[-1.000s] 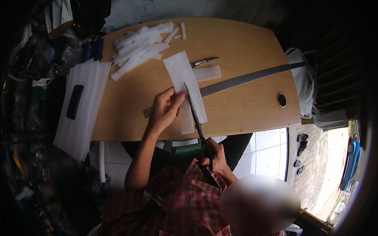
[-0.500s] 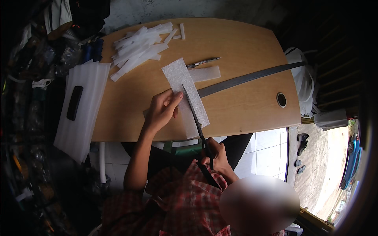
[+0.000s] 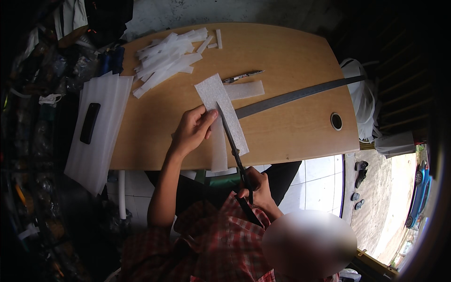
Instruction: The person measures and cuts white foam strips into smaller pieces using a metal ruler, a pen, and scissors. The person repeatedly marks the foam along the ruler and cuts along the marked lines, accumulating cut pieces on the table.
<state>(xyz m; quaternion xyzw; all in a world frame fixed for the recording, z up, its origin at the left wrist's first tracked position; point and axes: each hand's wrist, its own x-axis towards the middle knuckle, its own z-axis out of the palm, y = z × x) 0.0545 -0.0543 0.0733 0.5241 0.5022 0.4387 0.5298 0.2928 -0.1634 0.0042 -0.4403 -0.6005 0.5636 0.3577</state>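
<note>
My left hand [image 3: 191, 130] pinches a piece of white foam sheet [image 3: 225, 103] between thumb and fingers, holding it over the table's near part. In my right hand [image 3: 258, 185] is a pair of black scissors [image 3: 229, 137], its handles gripped near the table's front edge. The blades run lengthwise through the foam, their tip close to my left thumb. A narrow part of the foam [image 3: 219, 150] hangs apart on the left of the blades, reaching past the table edge. Beyond the held piece lie a loose foam strip [image 3: 249, 90] and a slim pen-like tool [image 3: 243, 76].
A long grey ruler [image 3: 300, 97] crosses the wooden table [image 3: 282, 136]. Cut foam strips [image 3: 169, 56] are heaped at the far left. A phone [image 3: 89, 123] rests on stacked foam sheets [image 3: 109, 110] overhanging the left edge. White bags [image 3: 359, 101] hang at the right.
The narrow part on the left of the blades has swung further from the rest of the foam. The held piece has shifted slightly, with the scissors still in it.
</note>
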